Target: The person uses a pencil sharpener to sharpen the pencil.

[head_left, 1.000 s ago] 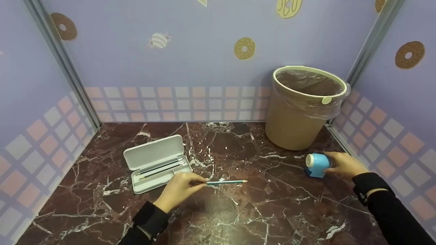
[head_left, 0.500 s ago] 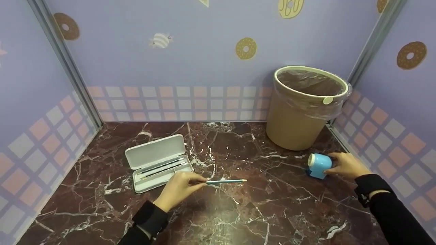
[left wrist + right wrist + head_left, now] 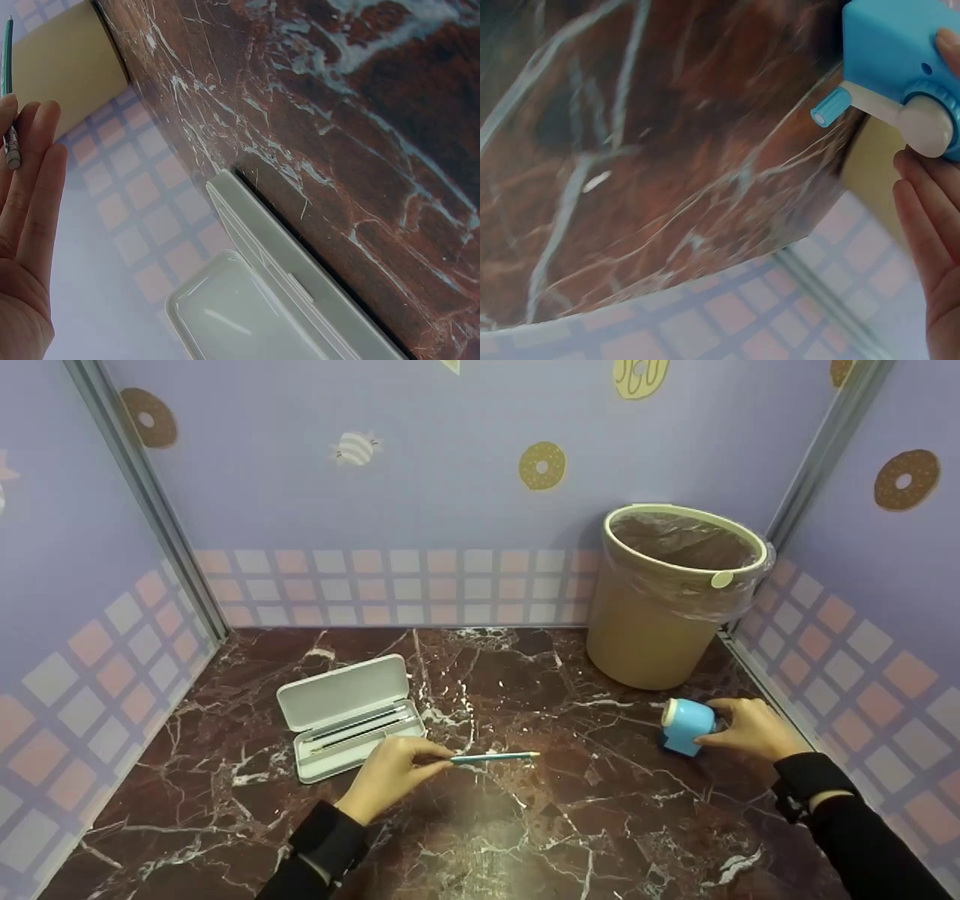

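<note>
Item 1: pencil (image 3: 491, 757), slim, teal and white, one. Location: in the air over the middle of the surface (image 3: 480, 840), level or nearly so, pale sharpened tip toward the right. Held by the left hand (image 3: 394, 776), thumb and forefinger pinching it near the blunt end; the other fingers lie alongside one another. Handling, by judgement: light, stiff, smooth enough to twist in a loose pinch, fragile at the point. Best hold: the shaft, toward the blunt end, clear of the tip.

Item 2: sharpener (image 3: 688, 725), blue and cream, one, with crank (image 3: 876, 105) and small blue knob (image 3: 830, 108). Location: right side of the surface, in front of the bin; whether it rests or is slightly lifted cannot be told. Its cream round end faces left. Gripped from the right by the right hand (image 3: 754, 727), thumb and forefinger on the body, other fingers just beside the crank hub. Handling, by judgement: rigid plastic, modest weight, somewhat slick. Best hold: the flat sides of the body, leaving the crank free.

Item 3: pencil case (image 3: 343, 696), pale, lid raised, left of the pencil and just beyond the left hand; slender pencils (image 3: 358, 727) lie inside.

Item 4: bin (image 3: 649, 634), tan, upright at the back right, with a clear liner (image 3: 682, 540) folded over its rim.
</note>
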Tool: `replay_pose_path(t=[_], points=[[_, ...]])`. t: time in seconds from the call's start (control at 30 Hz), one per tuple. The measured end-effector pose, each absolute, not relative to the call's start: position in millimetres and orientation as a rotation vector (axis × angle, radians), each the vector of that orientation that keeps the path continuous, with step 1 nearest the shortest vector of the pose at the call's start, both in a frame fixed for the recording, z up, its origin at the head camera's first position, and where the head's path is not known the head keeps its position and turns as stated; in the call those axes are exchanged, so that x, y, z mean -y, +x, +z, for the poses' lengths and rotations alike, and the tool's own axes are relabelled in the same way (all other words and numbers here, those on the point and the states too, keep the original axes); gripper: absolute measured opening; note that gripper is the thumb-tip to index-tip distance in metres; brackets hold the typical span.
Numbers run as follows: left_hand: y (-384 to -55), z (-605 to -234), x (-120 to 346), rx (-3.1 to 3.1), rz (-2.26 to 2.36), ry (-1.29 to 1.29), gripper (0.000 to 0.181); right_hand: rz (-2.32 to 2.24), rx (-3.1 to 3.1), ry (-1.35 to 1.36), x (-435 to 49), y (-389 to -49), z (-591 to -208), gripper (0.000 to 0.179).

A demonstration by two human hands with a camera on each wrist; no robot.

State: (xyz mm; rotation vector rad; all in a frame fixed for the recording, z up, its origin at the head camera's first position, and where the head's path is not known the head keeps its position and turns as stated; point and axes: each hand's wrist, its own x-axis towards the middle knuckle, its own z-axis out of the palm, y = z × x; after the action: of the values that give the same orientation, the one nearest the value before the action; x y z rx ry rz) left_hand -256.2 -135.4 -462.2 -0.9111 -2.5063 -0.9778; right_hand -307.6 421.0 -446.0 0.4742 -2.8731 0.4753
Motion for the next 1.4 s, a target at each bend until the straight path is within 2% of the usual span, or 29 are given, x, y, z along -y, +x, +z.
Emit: replay_pose_path(t=[0.2, 0.7, 1.4], points=[[-256, -461, 136, 2.508, -0.969, -0.917, 0.012, 0.504, 2.848, 0.563, -386, -306, -443, 0.064], [-258, -466, 136, 2.534, -0.941, -0.927, 0.012, 0.513, 2.749, 1.004, -292, -288, -446, 0.064], [-257, -471, 138, 2.628, -0.927, -0.923, 0.011, 0.563, 2.722, 1.127, -245, -277, -455, 0.063]])
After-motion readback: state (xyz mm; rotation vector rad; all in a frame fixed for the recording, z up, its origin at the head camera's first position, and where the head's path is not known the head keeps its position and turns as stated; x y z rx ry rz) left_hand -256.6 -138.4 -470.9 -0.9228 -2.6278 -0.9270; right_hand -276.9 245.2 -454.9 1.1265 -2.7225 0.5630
